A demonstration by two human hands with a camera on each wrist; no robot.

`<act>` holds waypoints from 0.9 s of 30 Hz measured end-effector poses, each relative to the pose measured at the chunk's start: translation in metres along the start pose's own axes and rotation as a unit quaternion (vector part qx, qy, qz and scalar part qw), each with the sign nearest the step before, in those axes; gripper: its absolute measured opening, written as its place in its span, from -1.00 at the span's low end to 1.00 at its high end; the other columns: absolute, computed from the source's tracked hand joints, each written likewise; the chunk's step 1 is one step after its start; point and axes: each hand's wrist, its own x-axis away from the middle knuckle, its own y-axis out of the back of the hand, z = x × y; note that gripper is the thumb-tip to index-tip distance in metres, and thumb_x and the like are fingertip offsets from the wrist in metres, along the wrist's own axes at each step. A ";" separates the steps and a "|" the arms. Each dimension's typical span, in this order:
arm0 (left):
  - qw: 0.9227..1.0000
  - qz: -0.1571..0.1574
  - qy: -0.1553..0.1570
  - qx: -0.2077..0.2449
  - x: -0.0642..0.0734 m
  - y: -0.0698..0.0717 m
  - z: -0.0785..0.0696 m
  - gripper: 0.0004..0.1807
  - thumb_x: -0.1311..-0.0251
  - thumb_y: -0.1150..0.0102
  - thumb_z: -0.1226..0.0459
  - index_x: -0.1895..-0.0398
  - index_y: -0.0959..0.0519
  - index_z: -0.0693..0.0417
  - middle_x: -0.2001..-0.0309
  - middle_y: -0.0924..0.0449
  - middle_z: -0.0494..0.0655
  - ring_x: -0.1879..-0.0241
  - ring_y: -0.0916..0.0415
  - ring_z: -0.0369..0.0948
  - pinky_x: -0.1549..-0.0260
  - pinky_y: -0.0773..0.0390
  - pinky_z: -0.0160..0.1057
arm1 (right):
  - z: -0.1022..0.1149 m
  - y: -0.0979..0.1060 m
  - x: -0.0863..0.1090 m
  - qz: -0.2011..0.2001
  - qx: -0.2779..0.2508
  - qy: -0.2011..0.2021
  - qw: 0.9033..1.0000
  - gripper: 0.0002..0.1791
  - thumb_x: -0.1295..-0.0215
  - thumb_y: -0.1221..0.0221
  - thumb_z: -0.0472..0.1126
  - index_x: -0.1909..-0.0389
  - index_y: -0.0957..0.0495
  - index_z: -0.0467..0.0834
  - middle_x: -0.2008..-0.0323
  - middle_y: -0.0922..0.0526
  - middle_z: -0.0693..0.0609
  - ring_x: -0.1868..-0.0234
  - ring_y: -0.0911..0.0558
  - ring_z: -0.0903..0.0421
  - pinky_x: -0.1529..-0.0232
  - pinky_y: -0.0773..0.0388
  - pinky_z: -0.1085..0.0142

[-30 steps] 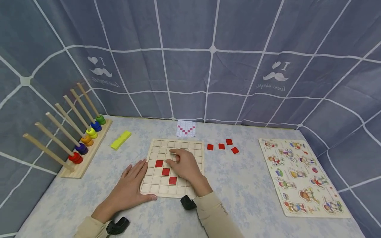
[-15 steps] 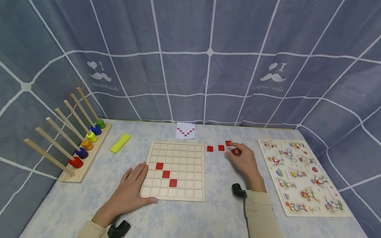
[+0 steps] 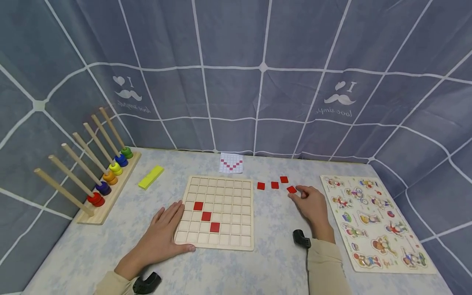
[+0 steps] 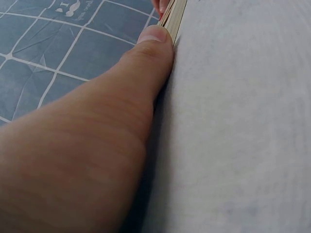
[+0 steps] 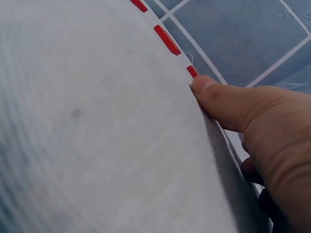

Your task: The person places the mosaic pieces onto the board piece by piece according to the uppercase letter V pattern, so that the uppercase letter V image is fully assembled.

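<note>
A square wooden grid board (image 3: 232,237) lies on the table, with three red tiles in a diagonal row in its cells. My left hand (image 3: 158,237) lies spread at its left side, fingers along that edge and thumb at the near left corner; in the left wrist view the thumb (image 4: 146,48) meets the board's side. To the right of the board lie several loose red square tiles (image 3: 274,185). My right hand (image 3: 313,207) has thumb and index fingertip around the near edges of the nearest red tile (image 3: 291,189), low at the table. The other right fingers are partly hidden.
A wooden peg stand (image 3: 107,190) with coloured rings stands at left, beside a yellow-green bar (image 3: 151,177). A small grid card (image 3: 231,163) with a V pattern lies behind the board. A picture puzzle board (image 3: 380,221) lies at right; a checked curtain (image 3: 236,94) hangs behind.
My right hand has left the board and gone right to the loose red tiles, shifting slightly right and nearer since half a second ago. My left hand has stayed at the board's edge.
</note>
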 end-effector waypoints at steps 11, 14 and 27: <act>1.000 -0.006 -0.001 -0.001 0.001 0.002 -0.003 0.42 0.13 -0.22 -0.56 -0.61 -0.09 0.22 -0.61 -0.07 0.16 -0.59 -0.01 0.11 -0.49 0.09 0.21 | 0.000 0.003 -0.003 0.013 -0.010 -0.019 1.000 -0.59 -0.32 -0.33 -0.13 -0.10 -0.67 -0.27 0.38 -0.50 -0.03 0.36 -0.41 0.08 0.26 -0.31 0.26; 1.000 -0.006 -0.002 0.000 0.001 0.002 -0.002 0.42 0.13 -0.24 -0.55 -0.61 -0.08 0.22 -0.62 -0.06 0.16 -0.59 -0.01 0.11 -0.49 0.09 0.21 | 0.001 0.003 -0.003 0.010 -0.001 -0.023 1.000 -0.63 -0.32 -0.32 -0.11 -0.03 -0.69 -0.26 0.38 -0.50 -0.03 0.34 -0.43 0.06 0.27 -0.31 0.25; 1.000 -0.016 -0.010 0.001 0.002 0.002 -0.002 0.42 0.13 -0.26 -0.54 -0.61 -0.09 0.23 -0.61 -0.08 0.17 -0.58 -0.04 0.12 -0.47 0.07 0.21 | 0.003 0.003 -0.002 -0.013 -0.002 -0.012 1.000 -0.71 -0.27 -0.33 -0.10 0.14 -0.70 -0.24 0.44 -0.45 -0.01 0.39 -0.39 0.07 0.27 -0.31 0.25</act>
